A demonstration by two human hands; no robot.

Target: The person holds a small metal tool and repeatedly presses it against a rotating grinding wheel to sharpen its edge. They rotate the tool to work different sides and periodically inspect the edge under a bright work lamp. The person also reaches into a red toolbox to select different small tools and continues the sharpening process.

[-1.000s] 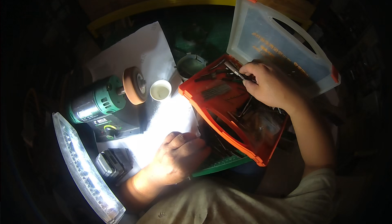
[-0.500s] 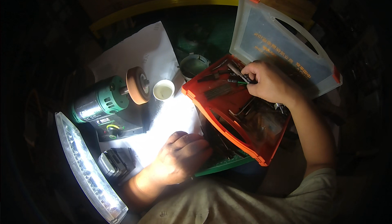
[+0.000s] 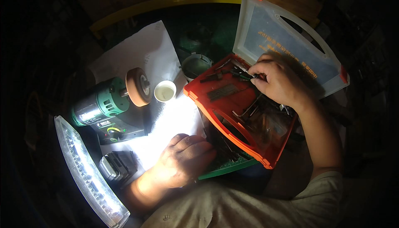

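Observation:
My right hand (image 3: 279,81) reaches into the open red tool case (image 3: 226,125), thumb and fingers pinched together at small dark and green tools (image 3: 245,75) in its far part. What lies between the fingertips is too small to make out. A slim silver-grey tool (image 3: 240,65) lies just left of those fingers. Low in the middle, my left hand (image 3: 188,160) is curled closed by the edge of the brightly lit paper (image 3: 168,122); its fingers hide whatever they may hold. Hex keys (image 3: 252,108) and a row of thin bits (image 3: 223,91) lie in the case.
Left of the case stands a green bench grinder (image 3: 104,101) with a brown wheel (image 3: 138,87). Close by are a white cup (image 3: 165,91) and a round dark dish (image 3: 196,66). A lit LED lamp (image 3: 89,174) and a black battery pack (image 3: 117,166) sit at the near left. The case's clear lid (image 3: 286,41) stands raised.
My right fingers have come off the grey rod-like tool, which now lies in the case, and have closed lower among the small tools. My left hand has stayed put.

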